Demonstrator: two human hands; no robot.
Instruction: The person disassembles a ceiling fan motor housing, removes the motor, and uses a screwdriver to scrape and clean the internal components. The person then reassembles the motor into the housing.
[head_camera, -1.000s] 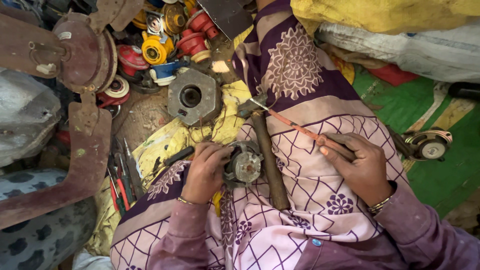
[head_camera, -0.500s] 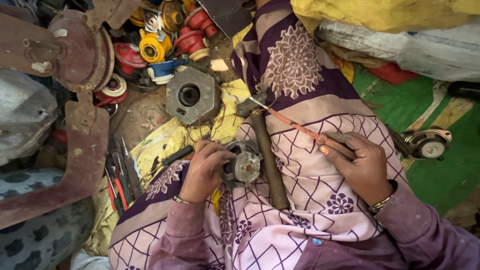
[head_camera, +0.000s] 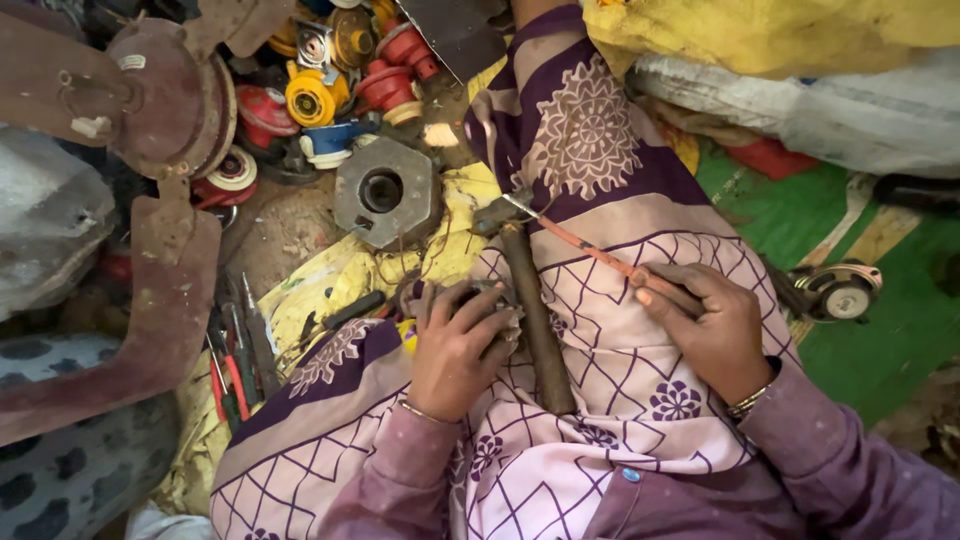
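My left hand is closed over a small grey metal motor part resting on my lap, which is draped in pink and purple patterned cloth. My right hand grips the handle of a thin orange screwdriver, its shaft lying across my thigh and pointing up-left. A hammer with a wooden handle lies on my lap between the two hands, its metal head near the screwdriver's tip.
A hexagonal metal block with a centre hole lies on dirty yellow cloth. Red, yellow and blue coil bobbins are piled beyond it. A rusty fan hub with blades fills the left. Hand tools lie lower left. A small round motor sits on green matting.
My left hand has closed further over the metal part, covering more of it. The right hand and screwdriver have hardly moved.
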